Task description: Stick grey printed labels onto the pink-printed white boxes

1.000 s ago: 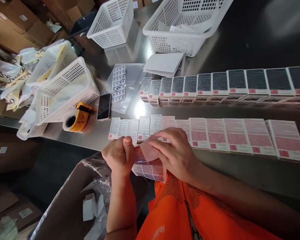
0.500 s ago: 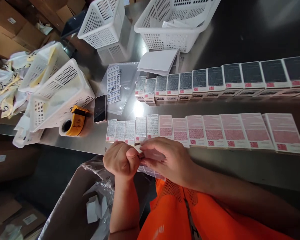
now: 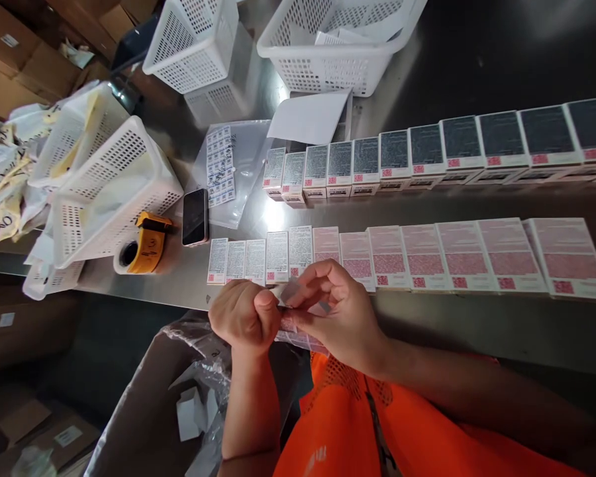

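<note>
My left hand (image 3: 246, 315) is closed with the thumb on top, gripping one end of a sheet of stickers (image 3: 302, 340) with a faint grid pattern, partly hidden by both hands. My right hand (image 3: 345, 318) faces it, thumb and fingertips bent together around a small translucent sticker (image 3: 289, 291) at the sheet's upper edge. Just beyond the hands, a row of small boxes starts with white printed ones (image 3: 277, 255) and continues rightward with pink-and-white ones (image 3: 417, 255). Each shows a red square code near its lower edge.
Behind stands a row of dark-topped boxes (image 3: 427, 149). A phone (image 3: 195, 217), tape dispenser (image 3: 149, 244) and code-sticker sheet (image 3: 220, 165) lie left of it. White baskets (image 3: 322, 69) stand at the back and left. A lined bin (image 3: 144, 397) sits below the table edge.
My right hand's fingers have lifted and curled more, with the translucent sticker now showing raised between the hands. My left hand keeps its grip. The view has shifted slightly.
</note>
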Demonstrator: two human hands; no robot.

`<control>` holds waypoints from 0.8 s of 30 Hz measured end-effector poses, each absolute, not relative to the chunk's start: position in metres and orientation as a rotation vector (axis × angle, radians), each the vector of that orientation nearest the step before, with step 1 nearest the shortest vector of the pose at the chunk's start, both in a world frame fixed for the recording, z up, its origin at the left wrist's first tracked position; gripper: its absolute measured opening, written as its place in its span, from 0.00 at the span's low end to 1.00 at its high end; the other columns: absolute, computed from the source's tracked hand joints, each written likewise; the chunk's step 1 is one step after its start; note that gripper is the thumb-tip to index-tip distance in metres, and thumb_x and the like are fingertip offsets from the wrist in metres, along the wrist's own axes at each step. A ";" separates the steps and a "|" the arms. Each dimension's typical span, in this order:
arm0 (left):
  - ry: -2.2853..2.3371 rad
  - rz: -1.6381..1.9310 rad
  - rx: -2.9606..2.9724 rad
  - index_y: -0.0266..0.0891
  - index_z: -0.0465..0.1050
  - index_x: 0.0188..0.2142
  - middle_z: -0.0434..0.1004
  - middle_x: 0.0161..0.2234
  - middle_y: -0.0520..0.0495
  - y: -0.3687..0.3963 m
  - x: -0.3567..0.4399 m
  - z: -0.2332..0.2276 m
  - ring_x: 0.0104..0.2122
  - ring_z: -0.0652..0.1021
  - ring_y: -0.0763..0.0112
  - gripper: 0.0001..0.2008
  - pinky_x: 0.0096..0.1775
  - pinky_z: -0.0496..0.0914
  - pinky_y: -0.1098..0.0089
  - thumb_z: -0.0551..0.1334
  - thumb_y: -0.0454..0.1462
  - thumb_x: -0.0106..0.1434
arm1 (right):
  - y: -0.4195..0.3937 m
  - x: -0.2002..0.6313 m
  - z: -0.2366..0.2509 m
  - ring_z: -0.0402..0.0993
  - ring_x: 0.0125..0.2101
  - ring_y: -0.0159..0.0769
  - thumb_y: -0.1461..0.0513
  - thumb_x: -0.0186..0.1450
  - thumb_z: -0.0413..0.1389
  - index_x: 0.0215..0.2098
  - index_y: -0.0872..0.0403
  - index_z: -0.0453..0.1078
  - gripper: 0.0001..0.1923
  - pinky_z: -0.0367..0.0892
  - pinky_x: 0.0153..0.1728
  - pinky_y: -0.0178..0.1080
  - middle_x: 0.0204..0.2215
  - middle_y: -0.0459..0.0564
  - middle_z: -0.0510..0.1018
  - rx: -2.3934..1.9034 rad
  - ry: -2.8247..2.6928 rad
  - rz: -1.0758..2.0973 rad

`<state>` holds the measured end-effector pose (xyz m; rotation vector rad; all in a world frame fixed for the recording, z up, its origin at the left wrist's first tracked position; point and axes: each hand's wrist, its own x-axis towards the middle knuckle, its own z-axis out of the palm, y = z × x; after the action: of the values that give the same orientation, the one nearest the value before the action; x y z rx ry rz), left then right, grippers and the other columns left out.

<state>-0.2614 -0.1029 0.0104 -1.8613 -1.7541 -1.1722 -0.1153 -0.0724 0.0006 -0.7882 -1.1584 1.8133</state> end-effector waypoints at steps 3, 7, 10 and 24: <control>-1.821 -1.139 -1.801 0.39 0.64 0.19 0.66 0.14 0.52 -0.105 -0.258 0.012 0.18 0.68 0.74 0.24 0.25 0.58 0.69 0.51 0.39 0.73 | -0.075 -0.115 -0.003 0.81 0.31 0.32 0.68 0.57 0.66 0.45 0.47 0.67 0.21 0.78 0.32 0.33 0.31 0.41 0.81 -0.822 -1.308 1.592; -2.065 -1.014 -1.704 0.39 0.68 0.18 0.68 0.14 0.50 -0.109 -0.253 0.018 0.18 0.69 0.74 0.27 0.26 0.59 0.70 0.50 0.41 0.74 | -0.074 -0.115 -0.006 0.82 0.33 0.32 0.72 0.60 0.60 0.48 0.48 0.68 0.20 0.77 0.37 0.34 0.33 0.42 0.83 -0.790 -1.536 1.253; -2.334 -0.995 -1.683 0.39 0.69 0.17 0.68 0.14 0.50 -0.108 -0.252 0.028 0.17 0.70 0.74 0.30 0.25 0.59 0.69 0.48 0.44 0.74 | -0.074 -0.115 -0.008 0.82 0.34 0.32 0.74 0.63 0.55 0.49 0.50 0.69 0.19 0.76 0.37 0.35 0.34 0.45 0.83 -0.719 -1.680 1.044; -2.891 0.018 -2.824 0.43 0.80 0.44 0.84 0.34 0.50 -0.085 -0.309 0.062 0.34 0.81 0.66 0.15 0.35 0.69 0.72 0.59 0.46 0.66 | -0.087 -0.121 -0.015 0.75 0.41 0.36 0.69 0.66 0.57 0.28 0.53 0.73 0.10 0.72 0.48 0.41 0.28 0.45 0.79 -0.406 -2.135 0.230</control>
<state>-0.3092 -0.0854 0.0625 -2.8235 -2.8914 0.0181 -0.1215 -0.0875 -0.0146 -0.4063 -2.1355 0.2301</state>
